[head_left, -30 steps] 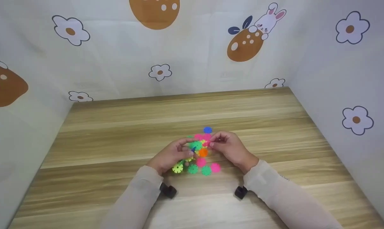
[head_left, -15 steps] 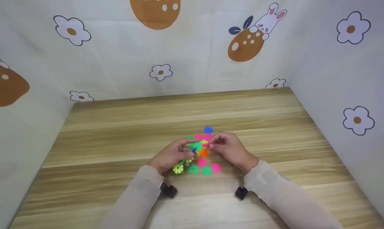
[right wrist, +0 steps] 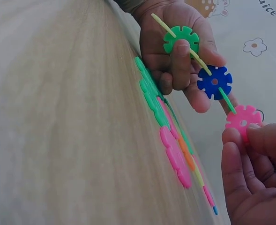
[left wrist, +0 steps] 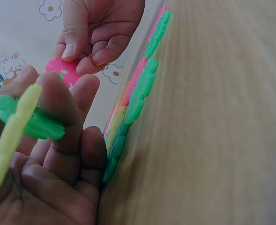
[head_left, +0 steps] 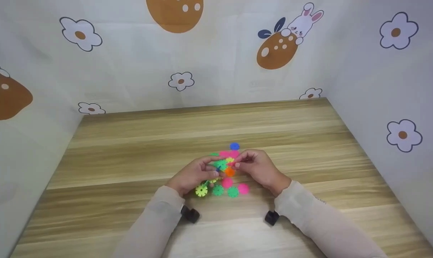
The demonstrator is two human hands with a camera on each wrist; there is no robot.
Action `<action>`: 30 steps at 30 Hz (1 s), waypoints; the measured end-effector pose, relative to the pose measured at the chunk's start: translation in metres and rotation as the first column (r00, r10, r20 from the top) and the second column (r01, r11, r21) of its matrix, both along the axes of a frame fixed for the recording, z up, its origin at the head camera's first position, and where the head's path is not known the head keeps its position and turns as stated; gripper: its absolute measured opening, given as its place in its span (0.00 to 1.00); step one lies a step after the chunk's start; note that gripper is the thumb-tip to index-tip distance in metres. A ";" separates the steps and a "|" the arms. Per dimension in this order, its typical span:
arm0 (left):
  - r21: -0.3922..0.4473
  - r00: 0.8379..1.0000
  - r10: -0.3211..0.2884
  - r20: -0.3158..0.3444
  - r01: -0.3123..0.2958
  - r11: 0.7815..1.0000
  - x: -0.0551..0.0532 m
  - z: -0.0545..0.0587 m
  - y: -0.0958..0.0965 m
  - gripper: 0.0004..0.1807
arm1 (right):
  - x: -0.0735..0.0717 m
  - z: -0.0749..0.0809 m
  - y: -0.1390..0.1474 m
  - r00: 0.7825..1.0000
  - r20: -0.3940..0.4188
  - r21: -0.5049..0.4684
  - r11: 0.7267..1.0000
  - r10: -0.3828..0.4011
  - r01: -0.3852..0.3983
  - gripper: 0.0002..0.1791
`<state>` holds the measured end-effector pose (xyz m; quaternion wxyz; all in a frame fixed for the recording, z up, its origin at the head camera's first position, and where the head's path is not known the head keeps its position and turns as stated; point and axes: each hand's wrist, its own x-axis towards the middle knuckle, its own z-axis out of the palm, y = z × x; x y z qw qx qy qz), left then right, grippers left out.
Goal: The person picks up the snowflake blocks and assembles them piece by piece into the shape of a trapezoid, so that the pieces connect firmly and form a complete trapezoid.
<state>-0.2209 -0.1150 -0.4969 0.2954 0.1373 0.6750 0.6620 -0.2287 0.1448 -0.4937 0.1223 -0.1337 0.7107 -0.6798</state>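
Note:
My left hand holds a chain of notched plastic linking discs. In the right wrist view, a green disc, a blue disc and edge-on yellow and green ones are slotted together. At the end of that chain, a pink disc meets the edge of the thin green one. The thumb and fingers of my right hand pinch this pink disc. In the left wrist view, a yellow disc crosses a green disc at the near end, by the left palm.
Loose discs lie flat on the wooden table under and around the hands. Among them are a blue disc at the back, an orange disc, and pink and green ones nearer the front. Patterned cloth walls enclose the table's back and sides.
My right hand has shifted very slightly left and toward the body with the pink disc. The left hand and its chain stay nearly in place, and the loose discs have not moved.

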 end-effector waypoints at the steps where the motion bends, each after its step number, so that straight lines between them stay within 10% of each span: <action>1: 0.000 1.000 0.001 0.002 -0.001 1.000 0.000 0.000 0.000 0.33 | 0.000 0.000 0.000 1.000 0.002 0.000 1.000 -0.004 0.004 0.05; 30: -0.038 1.000 0.008 0.013 -0.007 0.999 -0.001 0.001 -0.001 0.29 | 0.002 0.002 -0.004 0.998 -0.050 0.061 0.998 -0.022 0.025 0.04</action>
